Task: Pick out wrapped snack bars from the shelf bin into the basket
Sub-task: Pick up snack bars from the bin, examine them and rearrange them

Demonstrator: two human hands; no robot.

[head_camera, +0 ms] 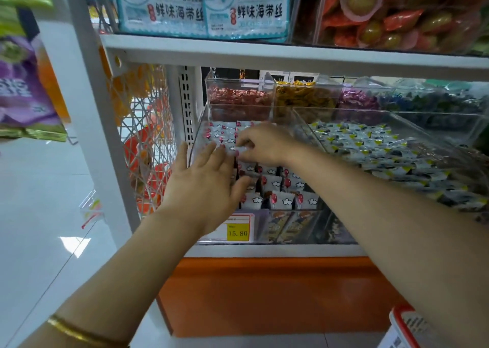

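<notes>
- Reaching into shelf bin (195,146): right hand (264,145) looks to pinch snack bars (275,183); left hand (202,181) flat, empty.
- Basket (399,321) edge only visible; transfer pending.

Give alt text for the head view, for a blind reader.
A person's right hand curls its fingers onto white-and-red wrapped snack bars in a clear shelf bin, the left hand spread open beside it. A red-rimmed basket shows at lower right.

White shelf (291,250) carrying clear bin (198,133) of red-and-white wrapped snack bars (276,182), beside it second bin (423,128) of yellow-marked packets (370,146)
</notes>
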